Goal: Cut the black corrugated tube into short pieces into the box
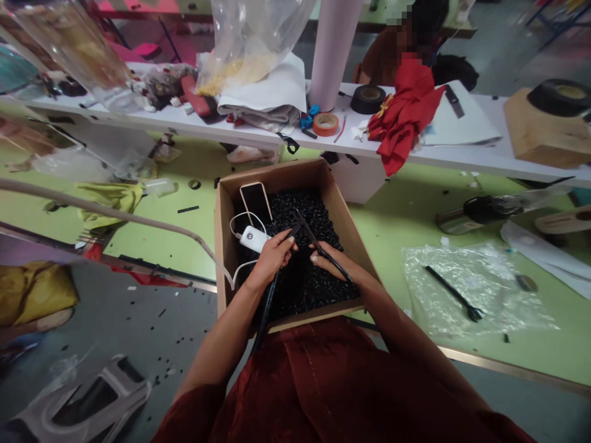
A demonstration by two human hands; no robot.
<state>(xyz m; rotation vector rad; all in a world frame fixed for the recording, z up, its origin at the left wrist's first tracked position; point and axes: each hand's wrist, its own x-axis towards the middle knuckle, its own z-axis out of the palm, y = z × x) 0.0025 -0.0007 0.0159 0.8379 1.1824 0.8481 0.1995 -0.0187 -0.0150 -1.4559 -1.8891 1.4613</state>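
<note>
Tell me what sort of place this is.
Probably a workshop or small assembly floor: a cardboard box of small black pieces, an orange tape roll and a long green worktable.

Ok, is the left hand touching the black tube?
Touching. The head view shows the left hand closed on the black tube, whose ribbed length runs down from beneath the hand.

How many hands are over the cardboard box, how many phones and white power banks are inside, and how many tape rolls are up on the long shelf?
Hands: 2 (left hand, right hand)
Phone: 1
White power bank: 1
Black tape rolls: 2 (left roll, roll on the wooden block)
Orange tape roll: 1
Total: 7
</note>
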